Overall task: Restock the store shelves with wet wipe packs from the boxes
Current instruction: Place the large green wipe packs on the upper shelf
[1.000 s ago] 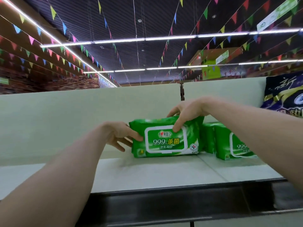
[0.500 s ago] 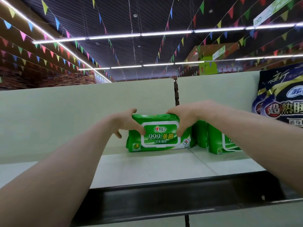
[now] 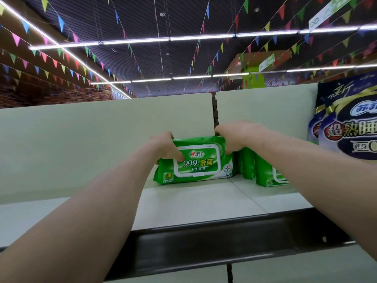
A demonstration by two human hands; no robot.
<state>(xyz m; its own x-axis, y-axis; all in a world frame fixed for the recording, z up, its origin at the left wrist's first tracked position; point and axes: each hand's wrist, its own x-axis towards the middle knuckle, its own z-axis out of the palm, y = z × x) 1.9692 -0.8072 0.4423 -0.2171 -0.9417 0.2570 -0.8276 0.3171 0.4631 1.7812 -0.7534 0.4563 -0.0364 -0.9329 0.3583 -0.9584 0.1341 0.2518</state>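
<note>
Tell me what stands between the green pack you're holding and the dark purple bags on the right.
More green wet wipe packs stand on the shelf right of the held pack, partly hidden by the right forearm; head view.

The pale shelf (image 3: 193, 203) carries a green wet wipe pack (image 3: 196, 163) standing on edge, with more green packs (image 3: 263, 172) just right of it.

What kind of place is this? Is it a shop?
Most likely a supermarket: a long shelf holds green wet wipe packs and purple packaged goods, and strings of coloured flags hang under strip lights.
</note>
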